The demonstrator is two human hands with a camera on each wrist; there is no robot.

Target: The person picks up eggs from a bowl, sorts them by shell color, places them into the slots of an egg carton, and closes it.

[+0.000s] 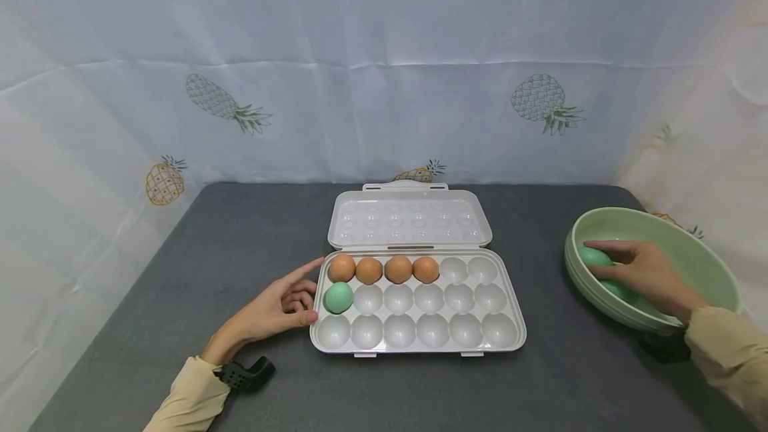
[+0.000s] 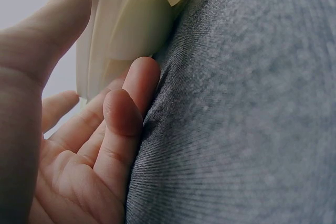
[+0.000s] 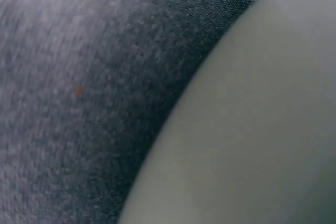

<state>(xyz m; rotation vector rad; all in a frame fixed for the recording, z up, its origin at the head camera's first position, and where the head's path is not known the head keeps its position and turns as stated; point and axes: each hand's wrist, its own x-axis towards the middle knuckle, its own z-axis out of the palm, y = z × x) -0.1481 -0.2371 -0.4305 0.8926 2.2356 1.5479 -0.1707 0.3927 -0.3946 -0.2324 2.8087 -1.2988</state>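
Reaching into a pale green round bowl (image 1: 696, 252), well to the right of the white plastic egg tray (image 1: 510, 345), with the right hand (image 1: 645, 275), fingers bent over a green egg (image 1: 593, 257) lying inside against the bowl's near-left wall; whether those fingers truly clasp the egg or only rest on it cannot be told from the head view, and the right wrist view shows only the bowl's smooth outer wall (image 3: 252, 129) against the grey cloth (image 3: 79, 77). Second patch of green (image 1: 621, 292) just below the hand, partly hidden. Resting at the tray's left edge, the left hand (image 1: 279, 309), relaxed and holding nothing, forefinger stretched toward the tray's back-left corner, other fingertips (image 2: 123, 111) lying against the tray's side wall (image 2: 131, 35) and on the grey cloth. Inside the tray, four brown eggs (image 1: 384, 269) side by side filling the four leftmost cups of the back row; one green egg in the tray (image 1: 339, 297) seated in the leftmost cup of the middle row, just in front of the first brown egg and just beside the left fingertips. Hinged clear lid (image 1: 411, 217) lying open flat behind the tray. Behind the tray and all round, a white backdrop printed with pineapples (image 1: 384, 52). Cream sleeves on both forearms, and a black strap (image 1: 246, 373) at the left wrist, front-left of the tray.
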